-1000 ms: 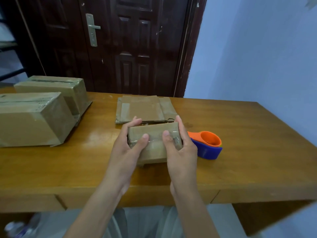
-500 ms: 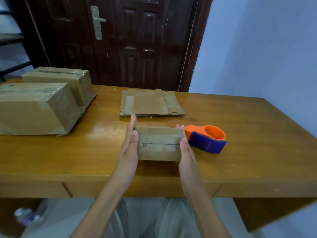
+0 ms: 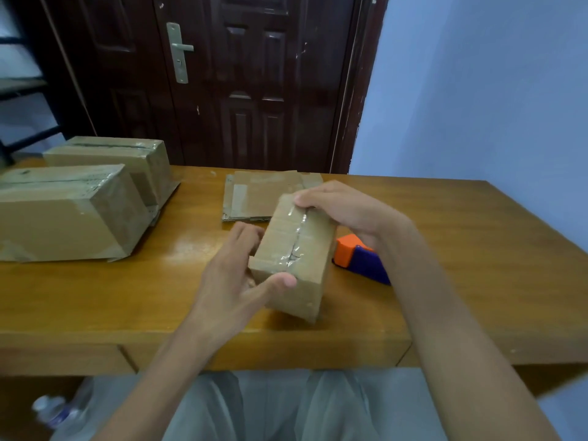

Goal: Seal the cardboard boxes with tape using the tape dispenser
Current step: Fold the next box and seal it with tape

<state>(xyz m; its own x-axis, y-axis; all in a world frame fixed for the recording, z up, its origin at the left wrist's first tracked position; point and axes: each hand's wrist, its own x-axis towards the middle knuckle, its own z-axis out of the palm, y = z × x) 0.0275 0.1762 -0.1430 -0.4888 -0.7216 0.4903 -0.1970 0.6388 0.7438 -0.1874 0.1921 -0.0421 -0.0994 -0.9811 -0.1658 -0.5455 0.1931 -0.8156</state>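
Small cardboard box (image 3: 294, 253) tilted above the bench (image 3: 461, 281), taped seam facing up, tape wrinkled near the front end. Left hand (image 3: 235, 278) gripping the near end, thumb on top, fingers curled under. Right hand (image 3: 346, 208) pinching the far end at the seam. Probably light and fairly stiff; glossy tape likely slick, so best held by bare cardboard ends. Tape dispenser (image 3: 359, 261) just right of it, on the bench. Flattened cardboard (image 3: 254, 198) behind; two large boxes (image 3: 73, 214) far left.

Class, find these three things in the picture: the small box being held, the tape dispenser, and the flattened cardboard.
Small box (image 3: 297, 246), head view, taped top face.
Tape dispenser (image 3: 366, 262), head view, blue body.
Flattened cardboard (image 3: 254, 198), head view, upper sheet.
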